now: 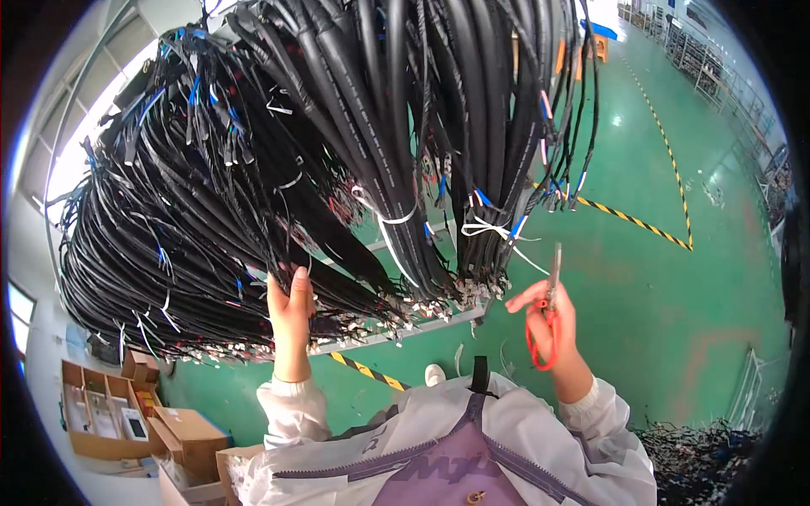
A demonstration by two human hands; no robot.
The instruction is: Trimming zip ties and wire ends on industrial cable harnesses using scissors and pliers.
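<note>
A dense mass of black cable bundles (pixel 337 152) is seen hanging overhead, draped in loops and tied here and there with white cable ties (pixel 390 218). The lower strands are gripped by the left hand (pixel 289 304), fingers closed around a few thin leads near their metal terminal ends (pixel 439 295). The bundle as a whole is judged heavy and springy; single leads are thought light and pliable, with smooth jacketing that could slip when pulled. A hold just above the terminals, on the jacket rather than the crimped tips, is judged safest — the tips look small and easily bent.

Red-handled scissors (pixel 547 316) are held in the right hand (pixel 553 325), fingers closed through the loops and blades pointing upward toward a loose white tie (pixel 489 228). Whether the blades are parted cannot be told at this size — they appear nearly shut.

No worktop is visible. A green painted floor (pixel 658 287) is seen below, marked by yellow-and-black hazard tape (pixel 641 223). Cardboard boxes (pixel 126 413) with small parts are set at the lower left, and a heap of dark cable offcuts (pixel 700 455) lies at the lower right. Shelving is made out along the far right wall, and bright windows at the left.
</note>
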